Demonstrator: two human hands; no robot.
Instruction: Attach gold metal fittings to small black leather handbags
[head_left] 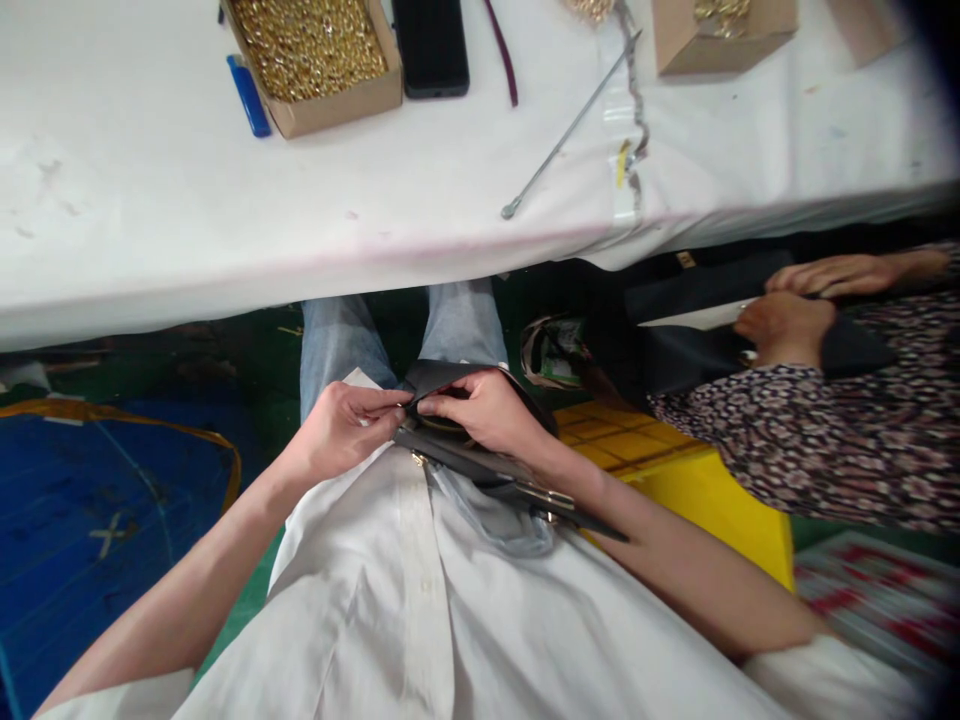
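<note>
A dark bag (480, 463) with gold-coloured metal fittings lies across my lap, against my white shirt. My left hand (341, 430) pinches the bag's edge at its left end, thumb and fingers together. Opposite it, my right hand (491, 410) reaches into the bag's opening, with thumb and forefinger closed near the same edge. The two sets of fingertips are close together. Whether a small part sits between them is too small to tell. Clear plastic (499, 520) hangs below the bag.
The white-covered table (300, 220) bears a box of gold-coloured pieces (341, 115), a blue lighter (249, 97), a black phone (431, 50) and a metal rod (570, 130). To the right, another person's hands (787, 325) work on a dark bag, above a yellow crate (727, 500).
</note>
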